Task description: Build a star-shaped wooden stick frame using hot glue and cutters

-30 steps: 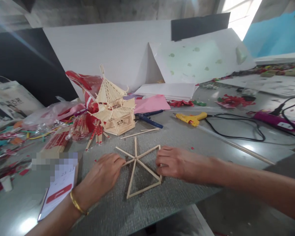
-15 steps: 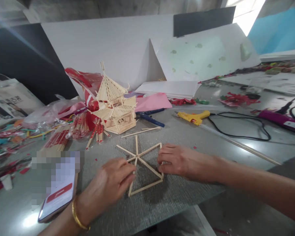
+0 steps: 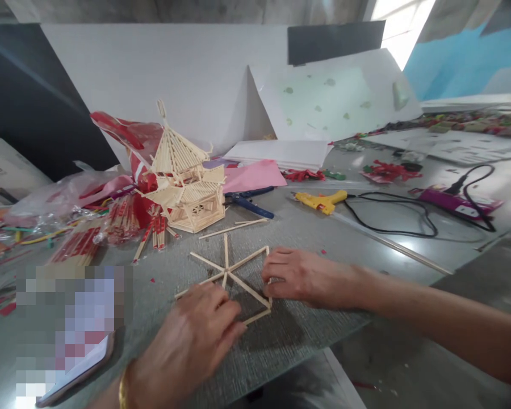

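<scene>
On the grey table lies a flat frame of wooden sticks (image 3: 247,288), with several spokes meeting at one hub. Side sticks join spoke ends along its right and near edges. My right hand (image 3: 292,275) is closed on the stick at the right edge, thumb and fingers on either side of it. Over the near left part rests my left hand (image 3: 202,329), fingers curled and pressed together, hiding the near corner; what its fingertips grip is hidden. Behind the frame stands a small stick-built pavilion (image 3: 191,196) with a pointed roof.
A yellow glue gun (image 3: 321,200) with a black cable lies at the right back, near a purple power strip (image 3: 455,201). Blue-handled pliers (image 3: 251,204) rest beside the pavilion. Bundled sticks (image 3: 79,241) and a phone (image 3: 87,352) are at left.
My left hand has shifted right and nearer over the frame, now covering its near corner. My right hand keeps its place on the right edge. The view has turned slightly right.
</scene>
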### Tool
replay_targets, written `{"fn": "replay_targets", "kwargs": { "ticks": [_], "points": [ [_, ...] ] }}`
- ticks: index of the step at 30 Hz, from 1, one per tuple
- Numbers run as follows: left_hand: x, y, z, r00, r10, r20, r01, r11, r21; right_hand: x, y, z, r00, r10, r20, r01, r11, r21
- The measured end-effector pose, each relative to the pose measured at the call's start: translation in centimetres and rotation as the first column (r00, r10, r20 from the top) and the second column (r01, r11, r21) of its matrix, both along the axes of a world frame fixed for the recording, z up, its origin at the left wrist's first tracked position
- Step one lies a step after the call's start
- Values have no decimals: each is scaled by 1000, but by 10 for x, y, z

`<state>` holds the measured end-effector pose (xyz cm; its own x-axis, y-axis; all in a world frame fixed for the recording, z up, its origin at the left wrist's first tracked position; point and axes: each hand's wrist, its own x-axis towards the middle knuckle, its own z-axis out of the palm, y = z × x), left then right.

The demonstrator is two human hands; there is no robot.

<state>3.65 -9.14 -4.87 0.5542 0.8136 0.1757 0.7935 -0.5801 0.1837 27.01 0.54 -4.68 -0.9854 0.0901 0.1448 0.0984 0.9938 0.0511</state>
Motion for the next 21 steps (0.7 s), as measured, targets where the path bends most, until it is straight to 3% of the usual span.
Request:
{"fn": "replay_targets", "kwargs": {
  "ticks": [6,10,21],
  "points": [
    [18,1,-10,986,-81,-147,90,994,54,0,0,0,1000,8,-12,-8,1000,25],
    [15,2,-14,991,-68,-117,83,988,128,1,0,-1,1000,12,-18,-11,999,50],
    [14,1,-17,993,-83,-83,96,981,166,-1,1,-2,999,22,-32,-19,997,70]
  ]
}}
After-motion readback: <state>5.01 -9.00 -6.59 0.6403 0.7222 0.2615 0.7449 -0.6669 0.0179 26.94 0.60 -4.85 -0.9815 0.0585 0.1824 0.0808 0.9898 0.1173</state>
